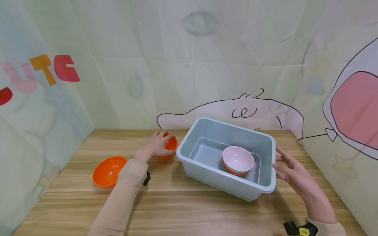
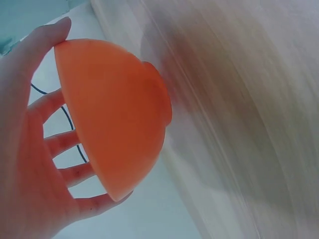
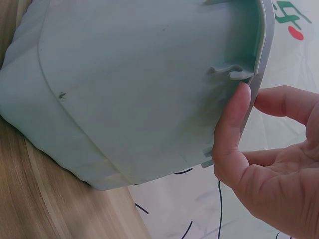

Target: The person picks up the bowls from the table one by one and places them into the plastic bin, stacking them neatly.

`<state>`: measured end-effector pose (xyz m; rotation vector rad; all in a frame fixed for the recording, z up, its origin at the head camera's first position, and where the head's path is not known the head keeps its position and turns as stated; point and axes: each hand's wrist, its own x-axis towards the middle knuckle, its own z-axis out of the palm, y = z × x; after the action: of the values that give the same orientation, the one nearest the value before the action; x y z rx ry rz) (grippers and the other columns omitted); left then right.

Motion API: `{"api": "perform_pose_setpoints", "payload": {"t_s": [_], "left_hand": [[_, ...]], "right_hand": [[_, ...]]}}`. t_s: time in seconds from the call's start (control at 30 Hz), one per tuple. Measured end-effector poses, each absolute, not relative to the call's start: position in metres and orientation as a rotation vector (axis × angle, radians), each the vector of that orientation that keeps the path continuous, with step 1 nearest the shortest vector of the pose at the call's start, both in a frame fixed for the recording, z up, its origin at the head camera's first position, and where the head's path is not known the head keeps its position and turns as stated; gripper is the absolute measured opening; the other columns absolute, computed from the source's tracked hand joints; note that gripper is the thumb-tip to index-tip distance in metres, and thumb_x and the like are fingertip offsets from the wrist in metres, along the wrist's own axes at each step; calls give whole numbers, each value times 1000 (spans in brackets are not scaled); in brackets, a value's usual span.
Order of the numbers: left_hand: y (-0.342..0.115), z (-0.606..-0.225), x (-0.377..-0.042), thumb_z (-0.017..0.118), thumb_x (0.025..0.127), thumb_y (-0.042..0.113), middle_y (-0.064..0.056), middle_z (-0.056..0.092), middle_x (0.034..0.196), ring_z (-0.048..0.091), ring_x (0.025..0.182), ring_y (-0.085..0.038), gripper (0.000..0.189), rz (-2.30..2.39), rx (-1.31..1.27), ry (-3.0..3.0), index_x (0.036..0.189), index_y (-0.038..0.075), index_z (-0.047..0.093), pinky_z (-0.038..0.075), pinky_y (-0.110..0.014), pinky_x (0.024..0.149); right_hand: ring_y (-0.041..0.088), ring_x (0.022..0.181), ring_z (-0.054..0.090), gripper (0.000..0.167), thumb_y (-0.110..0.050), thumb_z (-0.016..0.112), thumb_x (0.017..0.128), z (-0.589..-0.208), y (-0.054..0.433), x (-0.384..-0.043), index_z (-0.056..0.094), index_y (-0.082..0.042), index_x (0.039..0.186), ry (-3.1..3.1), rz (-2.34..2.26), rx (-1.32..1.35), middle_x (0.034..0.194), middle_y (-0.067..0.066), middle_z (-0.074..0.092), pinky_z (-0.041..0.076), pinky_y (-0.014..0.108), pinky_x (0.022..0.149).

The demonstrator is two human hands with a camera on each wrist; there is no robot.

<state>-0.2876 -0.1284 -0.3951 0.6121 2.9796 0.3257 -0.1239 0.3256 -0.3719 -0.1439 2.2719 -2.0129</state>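
Observation:
My left hand (image 1: 155, 146) grips a small orange bowl (image 1: 171, 143) just left of a light blue plastic bin (image 1: 267, 190) on the wooden table. In the left wrist view the thumb lies on the rim of the orange bowl (image 2: 114, 114) and the fingers (image 2: 60, 142) curl behind it, holding it on edge. A bowl (image 1: 238, 159), pale pink inside and orange outside, sits tilted in the bin. My right hand (image 1: 290, 172) is at the bin's right end with straight fingers at the rim. Its thumb (image 3: 233, 122) presses the bin's outer wall (image 3: 139, 84) under the rim.
A second orange bowl (image 1: 108, 170) rests open side up on the table (image 1: 183, 209) at the left, near my left forearm. Printed fabric walls close in the table on the left, back and right.

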Motion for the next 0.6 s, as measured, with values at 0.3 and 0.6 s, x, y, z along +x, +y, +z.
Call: {"api": "perform_pose_setpoints", "payload": {"t_s": [0.3,0.6], "left_hand": [[-127,-387,-282,63,81,55,-15,35,151,34,133,-44,72,324,630,3012,144,26,44,33,-68,102],[-125,-378,-278,64,80,54,-14,36,150,33,133,-44,73,291,667,3032,145,27,43,34,-68,101]], "right_hand": [[2,93,59,73,-7,52,97,-374,327,-124,7,-5,155,2269,-2020,-140,113,0,42,57,23,75],[2,93,58,72,-7,51,98,-373,328,-125,7,-5,155,2270,-2015,-120,111,-3,43,56,22,75]]}}
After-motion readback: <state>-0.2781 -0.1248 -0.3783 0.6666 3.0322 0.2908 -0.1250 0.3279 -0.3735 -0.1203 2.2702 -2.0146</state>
